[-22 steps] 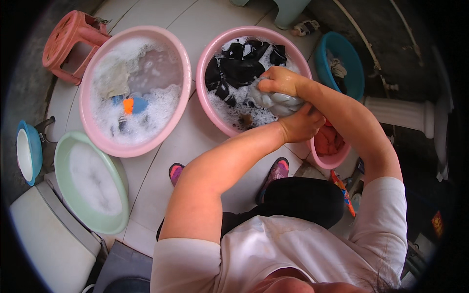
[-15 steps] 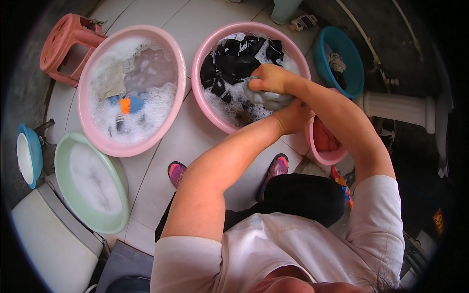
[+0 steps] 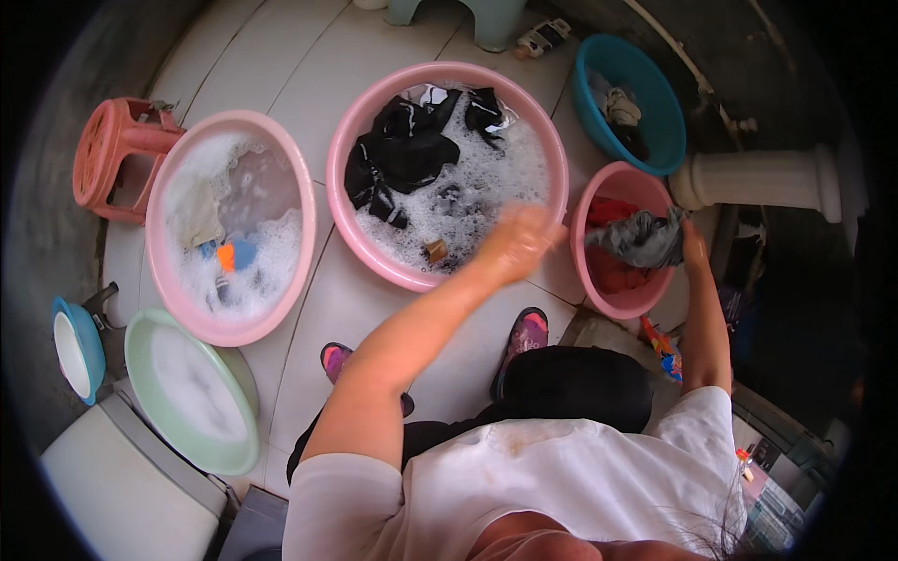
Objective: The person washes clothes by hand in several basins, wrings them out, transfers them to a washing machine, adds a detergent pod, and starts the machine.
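My right hand (image 3: 694, 247) grips the edge of a wet grey piece of clothing (image 3: 644, 238). This bunched cloth hangs over the small pink basin (image 3: 579, 271), above red fabric (image 3: 613, 279) inside it; most of the fingers are hidden. My left hand (image 3: 517, 247), smeared by motion, is over the near right rim of the large pink basin (image 3: 342, 220). Whether its fingers are closed does not show. Black clothing (image 3: 412, 150) lies in that basin's suds, and a small brown piece (image 3: 436, 251) floats near its front edge.
Another pink basin (image 3: 304, 271) with suds and laundry stands left, beside a red plastic stool (image 3: 103, 159). A green basin (image 3: 245, 411) of foam is nearer me. Far right are a blue basin (image 3: 659, 154) with cloth and a white column (image 3: 758, 182). A bottle (image 3: 543, 37) lies behind.
My right hand has carried the grey clothing from the large pink basin to the small pink one. My left hand has parted from it and moved slightly left. The view has shifted.
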Demonstrator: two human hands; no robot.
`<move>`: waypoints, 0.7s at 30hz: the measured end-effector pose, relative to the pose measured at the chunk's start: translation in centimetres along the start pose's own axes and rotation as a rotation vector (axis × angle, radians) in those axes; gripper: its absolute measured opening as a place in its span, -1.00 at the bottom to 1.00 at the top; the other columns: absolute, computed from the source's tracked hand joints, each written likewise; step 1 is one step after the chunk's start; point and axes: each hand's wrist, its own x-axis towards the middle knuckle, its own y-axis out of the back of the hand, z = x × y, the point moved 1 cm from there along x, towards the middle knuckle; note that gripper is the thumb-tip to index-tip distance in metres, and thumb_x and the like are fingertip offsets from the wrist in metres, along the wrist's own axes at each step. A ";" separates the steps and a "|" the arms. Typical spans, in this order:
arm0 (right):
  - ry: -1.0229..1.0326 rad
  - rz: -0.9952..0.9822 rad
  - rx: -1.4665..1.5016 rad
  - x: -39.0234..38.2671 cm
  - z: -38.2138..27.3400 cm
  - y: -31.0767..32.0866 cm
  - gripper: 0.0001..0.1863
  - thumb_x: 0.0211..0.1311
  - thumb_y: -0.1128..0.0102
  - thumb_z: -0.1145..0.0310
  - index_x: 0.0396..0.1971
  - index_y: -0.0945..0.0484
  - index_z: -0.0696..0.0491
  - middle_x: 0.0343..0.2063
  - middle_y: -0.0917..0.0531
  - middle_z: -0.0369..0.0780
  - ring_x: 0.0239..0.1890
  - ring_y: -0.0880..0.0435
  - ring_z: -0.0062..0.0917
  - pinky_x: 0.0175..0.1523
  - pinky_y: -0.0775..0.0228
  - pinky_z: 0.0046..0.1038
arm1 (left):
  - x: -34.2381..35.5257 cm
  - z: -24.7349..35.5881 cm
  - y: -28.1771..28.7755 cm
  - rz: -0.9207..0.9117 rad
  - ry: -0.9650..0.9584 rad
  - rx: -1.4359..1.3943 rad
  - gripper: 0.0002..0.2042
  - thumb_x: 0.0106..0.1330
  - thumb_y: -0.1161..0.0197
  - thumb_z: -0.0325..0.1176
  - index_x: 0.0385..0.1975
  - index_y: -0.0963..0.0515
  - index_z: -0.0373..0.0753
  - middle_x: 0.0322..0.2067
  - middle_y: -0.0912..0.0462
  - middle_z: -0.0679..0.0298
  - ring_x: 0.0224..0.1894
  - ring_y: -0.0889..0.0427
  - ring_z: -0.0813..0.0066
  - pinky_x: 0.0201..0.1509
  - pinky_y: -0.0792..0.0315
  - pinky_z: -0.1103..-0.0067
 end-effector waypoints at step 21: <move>0.739 -0.482 -1.021 -6.0 -6.0 -30.5 -0.36 -0.07 0.10 0.52 0.15 -0.09 0.09 -0.24 -0.55 -0.08 -0.15 -0.50 -0.21 0.15 -0.02 -0.08 | -8.1 -11.4 -2.9 -0.386 0.840 0.183 -0.61 0.10 0.12 -0.37 -0.06 -0.37 -0.38 -0.03 -0.35 -0.09 -0.07 -0.46 0.11 0.02 -0.32 0.42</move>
